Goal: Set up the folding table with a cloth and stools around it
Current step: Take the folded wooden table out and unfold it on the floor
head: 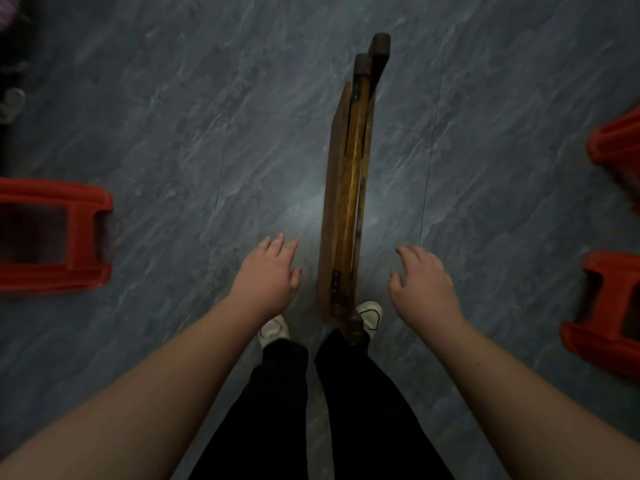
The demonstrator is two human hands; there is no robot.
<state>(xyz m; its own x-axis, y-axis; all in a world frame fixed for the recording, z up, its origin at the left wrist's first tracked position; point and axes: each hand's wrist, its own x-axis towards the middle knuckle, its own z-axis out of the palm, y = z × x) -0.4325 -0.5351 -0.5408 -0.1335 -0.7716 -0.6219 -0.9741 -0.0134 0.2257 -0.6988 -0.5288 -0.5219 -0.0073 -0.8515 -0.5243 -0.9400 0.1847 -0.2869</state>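
Both bare forearms reach forward and down from the lower corners of the view, palms facing the floor. The left hand [268,271] hovers just left of the folded wooden table [346,202], fingers spread and relaxed, holding nothing. The right hand [424,282] hangs just right of the table, fingers loosely curved and apart, also holding nothing; neither hand touches the wood.

The folding table stands on edge, collapsed flat, running away from the person between the two hands. It is brown varnished wood with a glossy golden rail along the top, small dark metal hinges, and two dark rounded leg ends at its far end. Its near end sits by the right white shoe [370,315]; the left white shoe [274,329] is beside it, under black trousers [284,393].

Red plastic stools lie tipped on their sides: one at the left edge [55,237], two at the right [602,310] [620,147], all well apart from the table. The floor [173,133] is grey, marbled, faintly glossy tile
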